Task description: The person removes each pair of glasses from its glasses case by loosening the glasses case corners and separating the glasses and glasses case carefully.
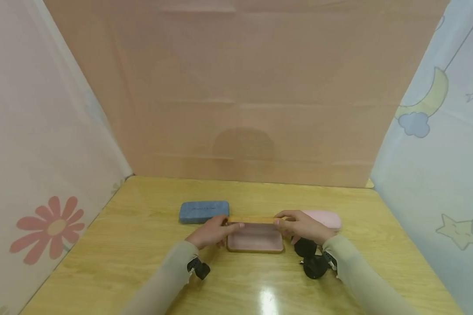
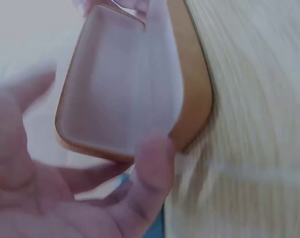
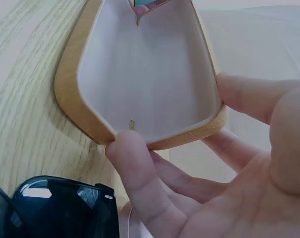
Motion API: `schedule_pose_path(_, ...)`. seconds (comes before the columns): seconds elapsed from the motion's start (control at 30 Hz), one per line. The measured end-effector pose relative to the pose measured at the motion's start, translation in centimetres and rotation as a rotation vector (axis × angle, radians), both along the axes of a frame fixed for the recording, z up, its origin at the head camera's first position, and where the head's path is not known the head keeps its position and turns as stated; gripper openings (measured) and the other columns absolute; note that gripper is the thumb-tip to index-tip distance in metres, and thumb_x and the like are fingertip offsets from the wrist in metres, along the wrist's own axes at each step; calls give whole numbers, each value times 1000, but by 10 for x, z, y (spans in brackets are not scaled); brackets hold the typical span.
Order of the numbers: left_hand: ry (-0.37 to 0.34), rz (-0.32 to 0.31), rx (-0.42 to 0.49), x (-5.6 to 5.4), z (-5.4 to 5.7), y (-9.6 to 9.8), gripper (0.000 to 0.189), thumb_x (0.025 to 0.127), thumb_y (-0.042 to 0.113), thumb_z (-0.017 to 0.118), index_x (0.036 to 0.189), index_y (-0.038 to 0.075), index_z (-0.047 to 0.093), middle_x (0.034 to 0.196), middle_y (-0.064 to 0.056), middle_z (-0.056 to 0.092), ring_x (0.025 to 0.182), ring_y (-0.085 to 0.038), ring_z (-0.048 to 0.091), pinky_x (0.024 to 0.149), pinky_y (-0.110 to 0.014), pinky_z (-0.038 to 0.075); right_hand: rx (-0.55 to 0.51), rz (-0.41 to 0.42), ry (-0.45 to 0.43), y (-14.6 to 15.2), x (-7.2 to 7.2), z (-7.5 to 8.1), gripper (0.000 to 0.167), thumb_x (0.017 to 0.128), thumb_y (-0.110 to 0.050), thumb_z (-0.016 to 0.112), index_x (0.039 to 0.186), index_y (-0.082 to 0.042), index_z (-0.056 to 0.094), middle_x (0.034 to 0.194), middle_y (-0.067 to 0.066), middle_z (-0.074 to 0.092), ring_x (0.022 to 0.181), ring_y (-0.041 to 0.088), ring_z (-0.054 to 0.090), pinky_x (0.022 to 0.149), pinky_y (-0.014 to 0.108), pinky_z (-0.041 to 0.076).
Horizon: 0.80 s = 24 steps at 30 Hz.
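A tan glasses case (image 1: 255, 242) with a pale lining stands open on the table in front of the person. The left hand (image 1: 213, 232) holds its left end, fingertips on the corner by the hinge. At the opposite end the right hand (image 1: 301, 226) grips the case, thumb on the corner near the hinge and fingers along the outer edge of the raised lid. In the right wrist view the lining (image 3: 145, 74) looks bare apart from a small gold mark. Dark sunglasses (image 3: 65, 208) lie close beside the right hand.
A blue glasses case (image 1: 204, 211) lies closed behind the left hand. Behind the right hand is a pink case (image 1: 322, 218), partly covered by it. The wooden table (image 1: 150, 262) is bordered by a brown backdrop (image 1: 244, 87) and patterned side sheets.
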<state>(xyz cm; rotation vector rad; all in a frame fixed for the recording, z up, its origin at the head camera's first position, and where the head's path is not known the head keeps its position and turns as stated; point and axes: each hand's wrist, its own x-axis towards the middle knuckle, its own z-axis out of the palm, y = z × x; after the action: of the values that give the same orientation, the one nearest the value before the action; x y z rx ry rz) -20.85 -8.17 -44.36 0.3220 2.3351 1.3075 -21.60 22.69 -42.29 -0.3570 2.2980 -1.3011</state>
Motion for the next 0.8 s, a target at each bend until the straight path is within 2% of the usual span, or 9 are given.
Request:
schedule_pose_path(0.07, -32, 19, 53, -1, 0, 0, 71, 95, 60, 56, 129, -3, 55, 94, -20, 62, 72, -29, 61, 66, -41, 53, -8, 4, -3, 1, 0, 0, 53, 100, -35, 61, 140, -1, 52, 121, 23, 65, 98, 33, 66, 72, 45, 57)
schedule_pose_path(0.13, -44, 33, 83, -2, -2, 0, 68, 98, 60, 52, 125, -2, 59, 93, -19, 61, 73, -28, 61, 69, -40, 54, -25, 11, -5, 1, 0, -1, 53, 100, -35, 61, 139, 0, 53, 123, 24, 64, 97, 34, 66, 73, 46, 58)
schedule_pose_path(0.27, -86, 51, 138, -4, -6, -2, 67, 97, 57, 56, 124, -4, 62, 99, -17, 63, 75, -26, 64, 73, -41, 57, -68, 16, -9, 2, 1, -3, 52, 100, -33, 63, 138, 1, 55, 126, 28, 63, 97, 35, 67, 76, 47, 58)
schedule_pose_path(0.43, -133, 27, 201, -5, -12, -5, 63, 96, 52, 62, 120, -6, 65, 103, -18, 67, 79, -23, 67, 75, -40, 58, -67, 8, 6, 2, 4, -7, 48, 97, -30, 68, 133, 0, 60, 123, 24, 66, 98, 33, 67, 75, 45, 58)
schedule_pose_path(0.6, -136, 20, 213, -4, -13, -9, 66, 94, 45, 68, 128, -10, 57, 111, -18, 66, 88, -24, 66, 80, -40, 58, -53, 16, 56, -1, 10, -9, 45, 94, -29, 71, 129, -1, 63, 122, 20, 66, 102, 33, 66, 74, 44, 58)
schedule_pose_path(0.8, -125, 17, 211, -2, -11, -10, 78, 92, 39, 72, 141, -14, 44, 127, -22, 60, 101, -26, 65, 87, -42, 56, -24, 20, 119, 0, 15, -10, 45, 92, -28, 74, 127, -1, 64, 126, 23, 63, 98, 29, 68, 72, 44, 59)
